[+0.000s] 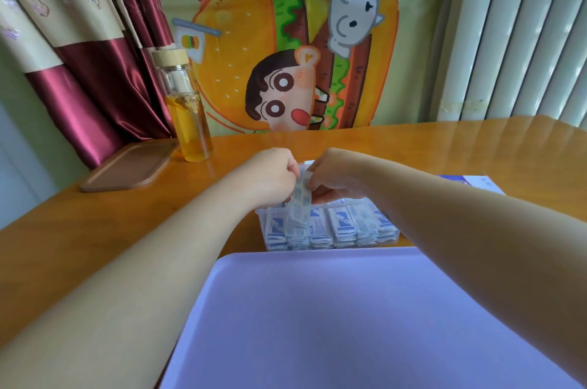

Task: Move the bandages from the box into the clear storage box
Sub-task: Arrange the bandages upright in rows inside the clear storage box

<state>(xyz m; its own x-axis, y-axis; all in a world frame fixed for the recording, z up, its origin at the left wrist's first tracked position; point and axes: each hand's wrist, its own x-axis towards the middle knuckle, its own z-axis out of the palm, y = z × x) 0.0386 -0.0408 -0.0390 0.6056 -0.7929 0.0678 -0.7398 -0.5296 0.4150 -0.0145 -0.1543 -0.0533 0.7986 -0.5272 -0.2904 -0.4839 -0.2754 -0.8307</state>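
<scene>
A clear storage box (394, 237) sits mid-table, holding several stacks of white-and-blue wrapped bandages (343, 226). Above its left part, my left hand (273, 172) and my right hand (333, 176) meet and both pinch the top of a strip of bandages (298, 201) that hangs down into the box. The white and purple bandage box (476, 182) lies behind my right forearm, mostly hidden.
A lavender tray (349, 325) fills the near foreground just in front of the storage box. At the far left stand a glass bottle of yellow liquid (187, 112) and a brown wooden tray (127, 168). A cartoon cloth (286, 55) hangs behind the table.
</scene>
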